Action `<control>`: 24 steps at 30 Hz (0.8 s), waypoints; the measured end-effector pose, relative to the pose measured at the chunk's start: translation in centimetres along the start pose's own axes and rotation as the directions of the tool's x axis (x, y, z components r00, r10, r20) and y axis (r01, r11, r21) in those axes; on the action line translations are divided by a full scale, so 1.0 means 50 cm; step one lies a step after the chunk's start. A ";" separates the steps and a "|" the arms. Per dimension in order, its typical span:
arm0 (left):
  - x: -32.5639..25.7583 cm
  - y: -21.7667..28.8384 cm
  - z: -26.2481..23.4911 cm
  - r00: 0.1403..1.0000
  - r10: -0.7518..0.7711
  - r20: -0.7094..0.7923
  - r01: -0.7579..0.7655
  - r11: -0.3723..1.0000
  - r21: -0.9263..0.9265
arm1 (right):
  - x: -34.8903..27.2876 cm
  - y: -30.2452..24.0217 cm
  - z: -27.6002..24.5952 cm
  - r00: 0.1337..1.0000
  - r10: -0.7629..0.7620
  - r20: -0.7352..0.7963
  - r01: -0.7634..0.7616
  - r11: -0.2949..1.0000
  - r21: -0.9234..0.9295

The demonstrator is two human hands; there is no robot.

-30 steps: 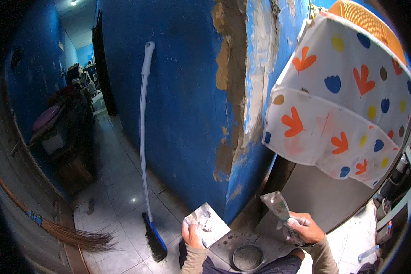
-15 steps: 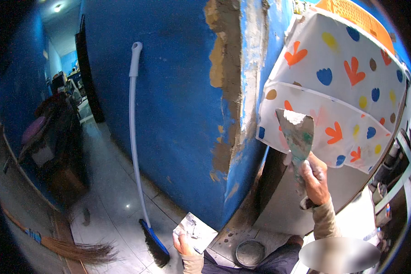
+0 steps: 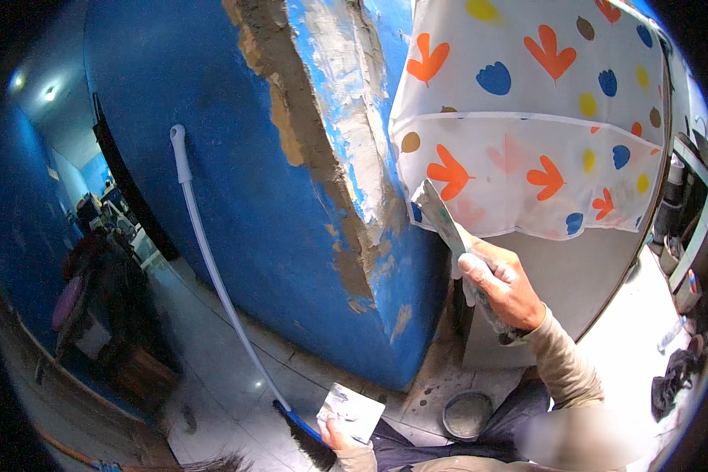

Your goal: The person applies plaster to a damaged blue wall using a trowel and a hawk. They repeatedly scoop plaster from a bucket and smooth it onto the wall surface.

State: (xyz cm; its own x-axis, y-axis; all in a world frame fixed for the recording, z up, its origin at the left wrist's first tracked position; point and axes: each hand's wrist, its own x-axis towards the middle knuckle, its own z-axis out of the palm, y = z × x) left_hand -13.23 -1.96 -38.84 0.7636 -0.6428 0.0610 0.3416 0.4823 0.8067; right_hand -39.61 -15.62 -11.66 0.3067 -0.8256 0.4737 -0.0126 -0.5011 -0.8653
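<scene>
My right hand [image 3: 505, 287] grips a putty knife [image 3: 442, 216] by its handle, blade pointing up and to the left. The blade is turned nearly edge-on, just right of the blue wall's corner [image 3: 381, 315]; whether it touches anything I cannot tell. Low in the view, my left hand [image 3: 337, 434] holds a small white square board [image 3: 355, 412] with greyish smears on it. Along the corner, a white plaster strip [image 3: 354, 102] runs beside bare grey-brown render [image 3: 299, 102].
A patterned cloth cover [image 3: 519, 145] drapes over a pale cabinet [image 3: 543, 275] on the right. A long-handled brush [image 3: 216, 275] leans on the wall at left. Near my legs stands a round grey container [image 3: 466, 415] on the tiles. A straw broom [image 3: 212, 464] lies lower left.
My right hand has brought the putty knife left toward the wall corner and turned its blade edge-on; the white paste on its tip no longer shows. The whole view has shifted and tilted.
</scene>
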 end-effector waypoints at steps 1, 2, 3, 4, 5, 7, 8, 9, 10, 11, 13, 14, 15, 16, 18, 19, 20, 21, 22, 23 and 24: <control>-0.001 -0.003 -0.009 0.999 -0.020 0.030 0.020 1.000 -0.006 | 0.002 0.000 -0.003 1.000 0.003 0.002 -0.003 1.000 -0.003; 0.001 -0.006 -0.015 0.999 -0.028 0.026 0.027 0.999 0.022 | 0.004 0.000 -0.006 1.000 0.006 0.003 -0.006 1.000 -0.005; -0.001 -0.007 -0.017 0.999 -0.042 0.022 0.041 0.998 0.046 | 0.005 0.004 -0.012 1.000 -0.018 0.015 0.019 0.998 -0.060; -0.002 -0.010 -0.021 0.998 -0.055 0.017 0.053 0.996 0.072 | 0.006 -0.001 -0.015 1.000 -0.006 0.021 0.007 0.999 -0.048; 0.004 -0.017 -0.023 0.998 0.039 0.044 -0.046 0.983 0.175 | 0.006 -0.009 -0.017 1.000 0.006 0.028 -0.005 0.999 -0.035; 0.001 -0.013 -0.017 0.999 -0.009 0.043 0.006 0.997 0.079 | 0.009 0.000 -0.027 0.998 0.008 0.063 -0.005 0.999 -0.053; -0.002 -0.007 -0.011 0.999 -0.036 0.039 0.035 0.999 0.033 | 0.004 0.003 -0.026 0.997 0.041 0.065 -0.040 0.999 -0.013; 0.000 -0.007 -0.013 0.998 -0.062 0.015 0.061 0.998 0.029 | 0.001 0.000 -0.024 0.995 0.066 0.070 -0.068 0.997 0.026; 0.002 -0.006 -0.016 0.998 -0.058 -0.002 0.058 0.998 0.022 | -0.003 0.000 -0.022 0.993 0.090 0.076 -0.095 0.993 0.065; 0.003 -0.005 -0.020 0.998 -0.054 -0.018 0.054 0.998 0.015 | -0.007 0.013 -0.023 0.992 0.069 0.109 -0.077 0.994 0.075; -0.007 0.007 -0.017 0.999 -0.041 -0.011 0.041 0.999 0.023 | -0.022 0.042 -0.019 0.988 0.074 0.133 -0.091 0.988 0.128; -0.007 -0.008 -0.031 0.999 0.024 -0.021 -0.022 0.992 0.124 | -0.029 0.057 -0.013 0.986 0.076 0.146 -0.098 0.983 0.156; 0.002 -0.035 -0.054 0.996 0.084 -0.022 -0.077 0.970 0.231 | -0.039 0.073 -0.006 0.986 0.065 0.151 -0.091 0.981 0.171; 0.003 -0.037 -0.055 0.998 0.068 -0.015 -0.063 0.977 0.204 | -0.047 0.088 -0.001 0.987 0.050 0.156 -0.078 0.980 0.182; -0.004 -0.030 -0.050 1.000 -0.002 0.002 0.002 0.985 0.171 | -0.060 0.127 0.011 0.991 -0.023 0.129 0.005 0.990 0.138; -0.007 -0.019 -0.046 0.999 -0.042 0.011 0.039 0.986 0.161 | -0.060 0.149 0.022 0.990 -0.094 0.103 0.085 0.993 0.085; -0.011 -0.012 -0.048 0.996 -0.081 0.019 0.078 0.986 0.150 | -0.059 0.170 0.032 0.983 -0.164 0.081 0.162 0.986 0.031; -0.005 -0.019 -0.064 0.998 -0.065 0.027 0.061 0.992 0.114 | -0.054 0.186 0.033 0.971 -0.228 0.075 0.234 0.967 -0.099; -0.011 -0.010 -0.054 0.997 -0.076 0.009 0.074 0.992 0.100 | -0.044 0.203 0.038 0.943 -0.327 0.060 0.333 0.929 -0.161; -0.017 -0.001 -0.042 0.996 -0.087 -0.008 0.088 0.992 0.086 | -0.032 0.220 0.043 0.904 -0.424 0.051 0.424 0.877 -0.224; -0.023 0.006 -0.035 0.995 -0.097 -0.030 0.099 0.993 0.066 | -0.019 0.223 0.047 0.853 -0.519 0.056 0.511 0.811 -0.285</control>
State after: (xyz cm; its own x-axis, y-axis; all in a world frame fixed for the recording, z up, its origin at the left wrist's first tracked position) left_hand -13.04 -0.05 -39.67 0.7428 -0.6685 -0.0357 0.3789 0.3759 0.8456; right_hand -37.81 -19.83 -22.16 0.3212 -0.4301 0.8437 -0.1248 -0.9024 -0.4125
